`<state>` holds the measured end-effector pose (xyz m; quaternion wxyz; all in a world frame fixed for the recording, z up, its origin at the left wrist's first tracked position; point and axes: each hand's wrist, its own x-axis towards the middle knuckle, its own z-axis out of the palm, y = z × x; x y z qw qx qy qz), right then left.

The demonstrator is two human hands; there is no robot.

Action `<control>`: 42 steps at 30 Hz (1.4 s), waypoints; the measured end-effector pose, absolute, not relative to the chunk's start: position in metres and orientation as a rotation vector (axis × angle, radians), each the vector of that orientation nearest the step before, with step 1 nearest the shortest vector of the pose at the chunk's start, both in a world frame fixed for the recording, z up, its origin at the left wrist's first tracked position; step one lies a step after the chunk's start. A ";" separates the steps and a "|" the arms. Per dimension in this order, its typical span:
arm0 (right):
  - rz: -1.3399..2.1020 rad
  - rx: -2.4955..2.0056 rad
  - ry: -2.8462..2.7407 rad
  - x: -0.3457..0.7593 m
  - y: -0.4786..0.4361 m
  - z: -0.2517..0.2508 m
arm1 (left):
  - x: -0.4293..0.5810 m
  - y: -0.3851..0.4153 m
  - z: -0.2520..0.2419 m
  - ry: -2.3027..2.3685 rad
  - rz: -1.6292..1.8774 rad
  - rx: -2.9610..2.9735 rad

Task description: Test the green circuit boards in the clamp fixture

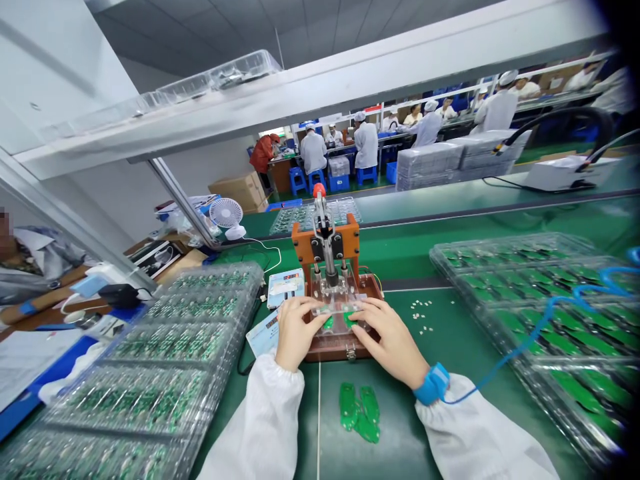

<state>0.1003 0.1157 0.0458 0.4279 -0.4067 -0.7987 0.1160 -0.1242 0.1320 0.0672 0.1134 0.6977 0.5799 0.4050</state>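
A test press with an orange frame, an upright toggle clamp and a red knob stands in front of me on a brown base. Two small green circuit boards lie side by side at its clear fixture plate. My left hand grips the left circuit board by thumb and bent fingers. On the other side, my right hand has thumb and fingertips closed on the right circuit board; a blue wrist strap circles that wrist. Several loose green boards lie on the mat between my forearms.
Clear trays of boards flank me, one left, one right. A coiled blue cord crosses the right tray. Small meters sit left of the press, near a white fan. Tiny pale pieces lie right. A shelf spans overhead.
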 end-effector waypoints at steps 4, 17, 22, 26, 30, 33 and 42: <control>0.328 -1.021 -2.000 0.101 0.116 0.047 | -0.126 0.134 0.067 1.653 1.111 2.088; 0.480 -1.023 -1.530 0.105 0.129 0.053 | -0.130 0.121 0.053 1.580 1.195 2.053; 0.408 -0.957 -1.368 0.103 0.165 0.121 | -0.133 0.125 0.045 1.502 1.505 1.658; 0.392 -0.867 -1.464 0.086 0.208 0.196 | -0.134 0.126 0.045 1.460 1.787 1.367; 0.615 -0.930 -1.616 0.060 0.253 0.251 | -0.134 0.126 0.046 1.413 1.913 1.276; 0.727 -0.907 -1.663 0.047 0.256 0.279 | -0.134 0.126 0.047 1.398 1.947 1.260; 0.173 -0.545 -1.731 0.048 0.113 0.248 | -0.132 0.125 0.054 1.270 2.047 1.014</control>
